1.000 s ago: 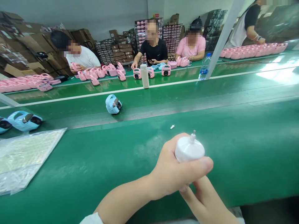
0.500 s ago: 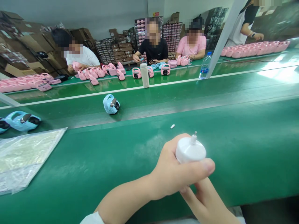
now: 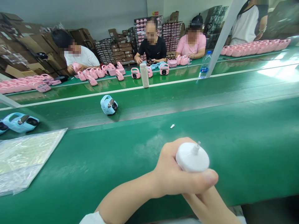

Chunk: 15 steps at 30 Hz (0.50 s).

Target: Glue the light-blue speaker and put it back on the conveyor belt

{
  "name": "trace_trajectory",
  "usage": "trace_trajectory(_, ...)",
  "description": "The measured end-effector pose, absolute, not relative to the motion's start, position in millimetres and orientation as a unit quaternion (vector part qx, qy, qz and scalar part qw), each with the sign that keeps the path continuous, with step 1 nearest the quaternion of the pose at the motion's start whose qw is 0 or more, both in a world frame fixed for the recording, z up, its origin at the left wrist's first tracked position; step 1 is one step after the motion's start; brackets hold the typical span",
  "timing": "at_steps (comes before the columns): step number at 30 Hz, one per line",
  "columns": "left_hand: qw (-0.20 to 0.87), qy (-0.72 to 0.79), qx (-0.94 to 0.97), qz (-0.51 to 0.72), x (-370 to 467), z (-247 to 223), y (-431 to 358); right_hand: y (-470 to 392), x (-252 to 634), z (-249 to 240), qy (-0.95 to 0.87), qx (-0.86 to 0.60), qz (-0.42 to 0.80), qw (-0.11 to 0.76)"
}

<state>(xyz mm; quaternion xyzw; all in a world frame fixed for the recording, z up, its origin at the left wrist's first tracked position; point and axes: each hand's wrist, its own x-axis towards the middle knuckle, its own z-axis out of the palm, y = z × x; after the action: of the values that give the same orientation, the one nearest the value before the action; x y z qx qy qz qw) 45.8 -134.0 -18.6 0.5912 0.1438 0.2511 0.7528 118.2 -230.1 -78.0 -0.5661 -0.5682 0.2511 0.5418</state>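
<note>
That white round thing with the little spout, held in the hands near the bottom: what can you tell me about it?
The white bottle looks like smooth, matte plastic, with a round, gently domed top. A thin nozzle stands out of the top, tilted toward the upper right. Only the top part shows; the body is hidden. The left hand wraps it from the left, thumb lying across its front under the dome, and the right hand meets it from below. It is held above the near edge of the green table, touching nothing else.

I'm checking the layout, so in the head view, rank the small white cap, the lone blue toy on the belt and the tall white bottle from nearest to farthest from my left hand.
From the left hand:
1. Small white cap, just ahead on the table.
2. Blue toy, ahead-left on the belt.
3. Tall white bottle, across the belt.
</note>
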Motion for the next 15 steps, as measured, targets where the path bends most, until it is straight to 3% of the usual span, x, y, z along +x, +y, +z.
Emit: trace_trajectory(15,0.670,0.198,0.674,0.241,41.8,-13.0,-128.9,-226.7,116.2,-79.5,-0.541,-0.555,0.315,0.548)
